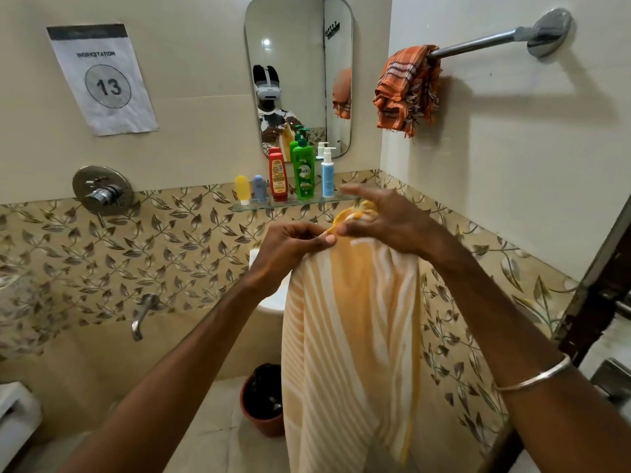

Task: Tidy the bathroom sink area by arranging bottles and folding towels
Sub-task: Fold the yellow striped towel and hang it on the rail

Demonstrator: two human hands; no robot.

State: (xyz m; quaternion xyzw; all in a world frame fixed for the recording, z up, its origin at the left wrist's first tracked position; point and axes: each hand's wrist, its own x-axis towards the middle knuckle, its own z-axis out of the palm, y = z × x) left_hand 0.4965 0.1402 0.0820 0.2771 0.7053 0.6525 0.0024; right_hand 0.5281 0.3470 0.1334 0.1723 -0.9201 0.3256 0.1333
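Towel was held up over sink, hanging long; top edge pinched by L hand & R hand, fingers partly spread. Fold step underway; corners prob. need matching next.

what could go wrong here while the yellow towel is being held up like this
1. The left hand and right hand pinch only the top edge of the yellow striped towel; a slip could likely drop it onto the floor near the red bin.
2. The right hand is close to the glass shelf; a wide fold could knock the white pump bottle or green bottle.
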